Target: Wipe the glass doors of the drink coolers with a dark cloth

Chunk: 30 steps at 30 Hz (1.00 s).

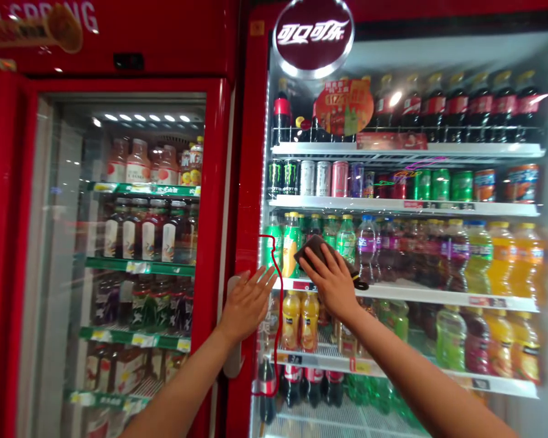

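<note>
A dark brown cloth [314, 250] lies folded against the glass door [301, 316] of the red drinks fridge. My right hand [333, 283] presses on it with fingers spread across the fabric, and a corner with a yellow-edged loop sticks out at the right. My left hand [249, 304], fingers stretched out and holding nothing, is at the left edge of this door beside the pale door handle [232, 359]. Whether its palm touches the frame I cannot tell. Near its fingertips a thin red line [281, 310] runs down the glass.
Behind the glass, shelves [438, 293] carry rows of bottles and cans. A round lit sign [314, 36] juts out at the door's top, above an orange promotional sticker [344, 106]. Left of it stands a second red fridge [217, 182] with bottled drinks.
</note>
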Each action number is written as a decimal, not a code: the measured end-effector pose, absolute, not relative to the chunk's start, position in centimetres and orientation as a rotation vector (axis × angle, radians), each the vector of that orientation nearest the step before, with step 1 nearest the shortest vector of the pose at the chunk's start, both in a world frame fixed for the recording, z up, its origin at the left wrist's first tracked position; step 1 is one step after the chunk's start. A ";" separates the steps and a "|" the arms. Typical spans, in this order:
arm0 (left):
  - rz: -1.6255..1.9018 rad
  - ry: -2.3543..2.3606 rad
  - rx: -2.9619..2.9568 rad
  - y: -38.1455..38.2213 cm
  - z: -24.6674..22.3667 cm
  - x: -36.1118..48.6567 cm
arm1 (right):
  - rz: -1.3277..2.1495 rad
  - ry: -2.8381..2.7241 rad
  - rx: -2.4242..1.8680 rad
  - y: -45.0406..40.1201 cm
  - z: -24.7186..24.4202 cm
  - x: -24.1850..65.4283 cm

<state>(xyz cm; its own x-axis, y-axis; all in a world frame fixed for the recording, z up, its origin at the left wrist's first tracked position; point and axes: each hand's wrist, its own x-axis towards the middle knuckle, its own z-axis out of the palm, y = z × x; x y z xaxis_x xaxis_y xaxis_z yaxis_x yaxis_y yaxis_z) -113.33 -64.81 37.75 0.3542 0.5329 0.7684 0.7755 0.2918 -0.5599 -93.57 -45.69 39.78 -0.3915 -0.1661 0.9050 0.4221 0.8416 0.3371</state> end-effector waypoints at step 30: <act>-0.358 -1.302 -1.532 -51.3 39.0 -104.1 | -0.571 -1.768 -0.411 -39.9 39.7 -86.6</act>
<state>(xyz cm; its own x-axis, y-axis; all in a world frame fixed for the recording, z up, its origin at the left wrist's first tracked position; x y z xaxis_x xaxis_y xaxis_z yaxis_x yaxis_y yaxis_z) -104.07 -51.29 38.96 0.3643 0.5390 0.7594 0.8517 0.1370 -0.5059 -86.58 -39.87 39.66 -0.2647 -0.0179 0.9642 0.5496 0.8188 0.1660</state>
